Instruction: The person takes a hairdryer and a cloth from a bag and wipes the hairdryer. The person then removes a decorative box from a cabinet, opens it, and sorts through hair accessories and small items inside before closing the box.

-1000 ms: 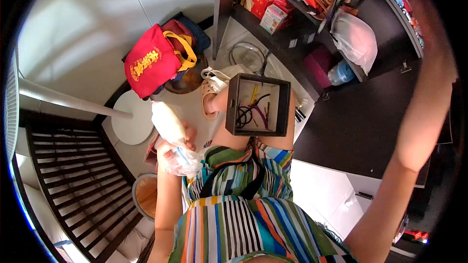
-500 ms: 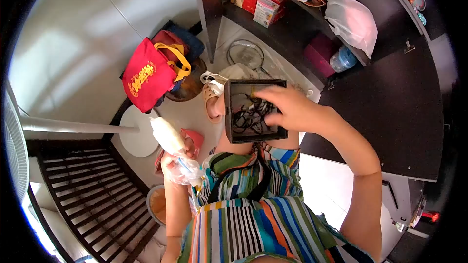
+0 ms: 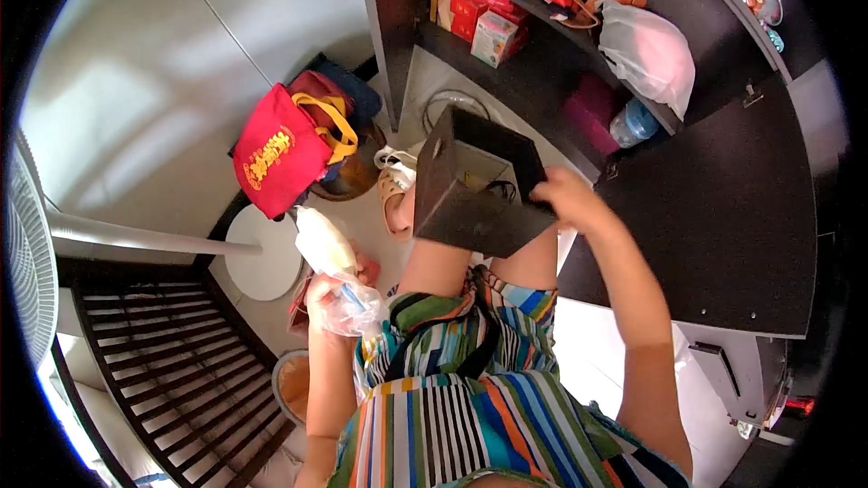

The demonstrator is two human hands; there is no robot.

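Observation:
My right hand (image 3: pixel 571 199) is closed on the right edge of a dark open box (image 3: pixel 475 226), which is tilted above my knees. Inside the box, a small part of some thin black cords (image 3: pixel 503 189) shows; the tilted wall hides the rest. Low on the left, my left hand (image 3: pixel 327 294) grips a clear plastic bag (image 3: pixel 354 310). A pale, elongated bundle (image 3: pixel 325 242) sticks up from that hand; its kind I cannot make out.
A red bag with yellow handles (image 3: pixel 280 152) leans by the wall. A white round stand base (image 3: pixel 262 253) and a slatted dark wooden rack (image 3: pixel 172 352) are on the left. An open dark cabinet (image 3: pixel 705 217) with boxes and a white plastic bag (image 3: pixel 646 54) fills the right.
My right hand has come out of the box's inside and taken hold of its right edge. The box has tipped over from lying level. My left hand stays on the plastic bag.

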